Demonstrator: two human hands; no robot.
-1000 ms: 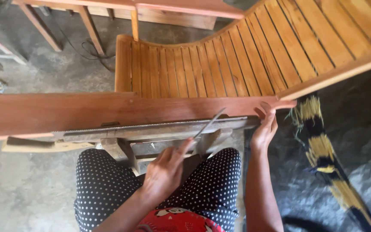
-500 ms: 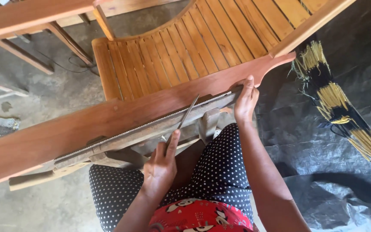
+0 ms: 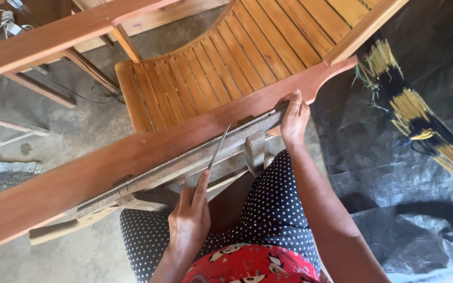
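Across the lap, a long reddish wooden board (image 3: 132,157) was laid slantwise, with a toothed saw blade (image 3: 184,157) clamped along its near edge between grey wooden strips (image 3: 205,160). A slim metal file (image 3: 218,147) was pinched in the left hand (image 3: 190,222), the forefinger stretched along its handle and the tip set against the blade teeth near the middle. The right hand (image 3: 294,118) was pressed flat over the clamp's far end, fingers curled onto the board edge, nothing being pinched. A slatted wooden chair (image 3: 226,68) was positioned just behind the board. A black and yellow woven strip (image 3: 415,110) was spread on the dark sheet (image 3: 410,183) to the right
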